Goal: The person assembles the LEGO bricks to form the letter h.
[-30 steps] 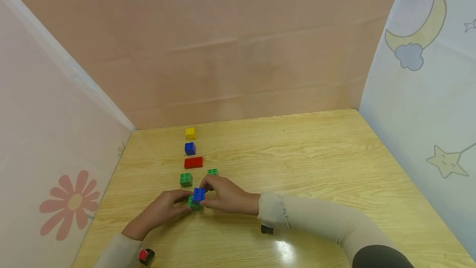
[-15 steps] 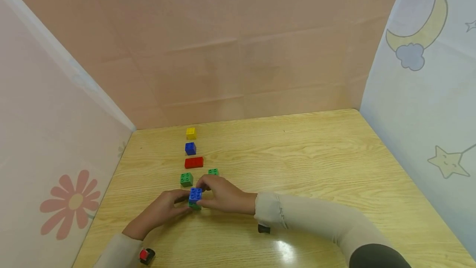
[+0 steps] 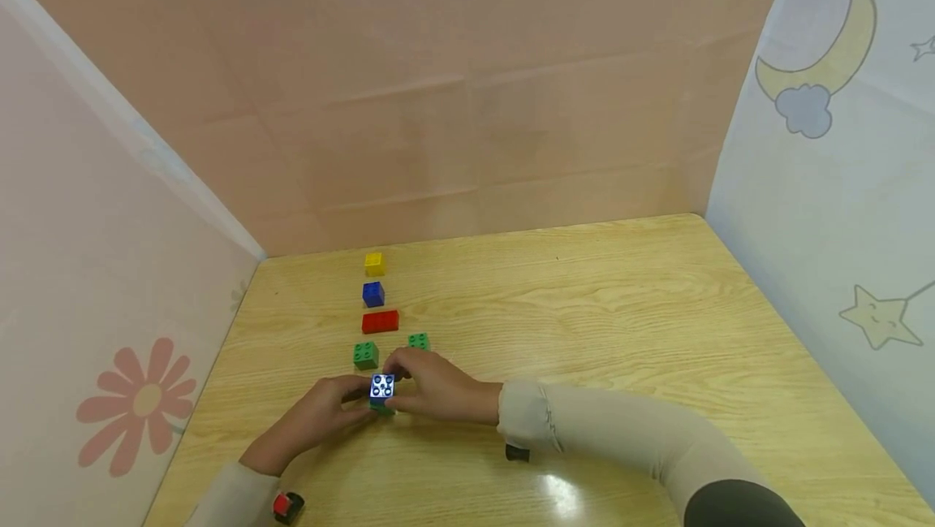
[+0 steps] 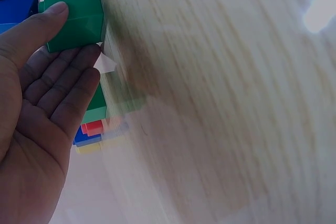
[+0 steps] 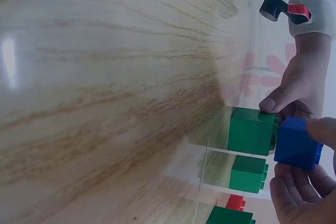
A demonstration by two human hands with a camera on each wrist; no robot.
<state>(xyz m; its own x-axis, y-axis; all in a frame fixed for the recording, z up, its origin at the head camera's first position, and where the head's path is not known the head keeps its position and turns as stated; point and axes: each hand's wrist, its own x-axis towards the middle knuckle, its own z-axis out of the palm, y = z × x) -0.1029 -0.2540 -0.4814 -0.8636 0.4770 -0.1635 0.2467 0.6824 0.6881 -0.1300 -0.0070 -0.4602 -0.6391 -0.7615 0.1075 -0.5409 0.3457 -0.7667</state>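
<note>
On the table a green toy block [image 4: 76,17] stands with its studs up, pinched between the thumb and fingers of my left hand [image 3: 321,413]. My right hand [image 3: 445,387] pinches a small blue block [image 3: 381,389] by its sides. In the right wrist view this blue block [image 5: 295,142] sits right at the green block's studs, lined up over it, with some studs still showing between the two. Seen from the head, the blue top covers most of the green block.
Beyond the hands a line of blocks runs away from me: green [image 3: 366,355], red [image 3: 381,321], blue [image 3: 373,294] and yellow [image 3: 374,264]. Another green block [image 3: 419,341] lies just behind my right hand. Sheets wall the table [image 3: 584,308] at the back and sides.
My right hand has shifted slightly left, bringing the blue block from the green block's right side to straight over it. The left hand keeps its place on the green block.
</note>
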